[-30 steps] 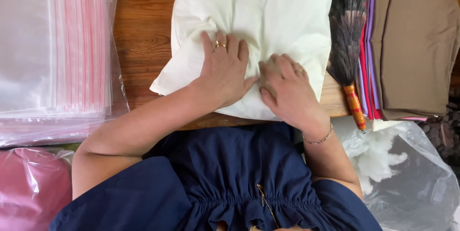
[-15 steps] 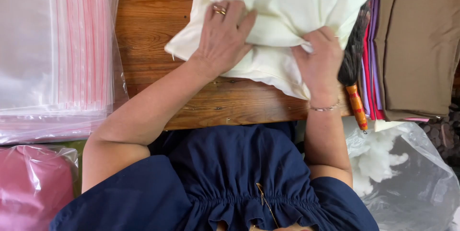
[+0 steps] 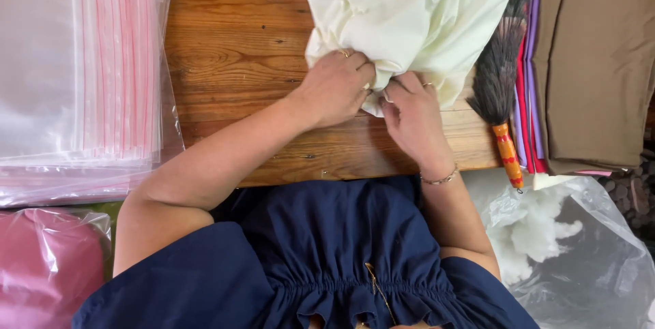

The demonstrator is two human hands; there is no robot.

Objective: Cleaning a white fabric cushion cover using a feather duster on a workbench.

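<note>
A cream stuffed pillow (image 3: 416, 8) lies on the wooden table (image 3: 239, 56), its near edge bunched into folds. My left hand (image 3: 338, 87) pinches that gathered edge from the left, fingers curled into the cloth. My right hand (image 3: 413, 117) grips the same bunched edge from the right, the two hands touching at the folds. Both wear rings; a bracelet circles my right wrist.
A feather duster (image 3: 498, 77) with an orange handle lies just right of the pillow. Folded brown, red and purple fabrics (image 3: 587, 63) are stacked at the right. Zip bags (image 3: 82, 70) pile on the left. A plastic bag of white stuffing (image 3: 546, 227) sits low right.
The pillow was turned and pulled toward me. My hands went from pressing flat on it, to holding its sides, to gathering its near edge together in front of me.
</note>
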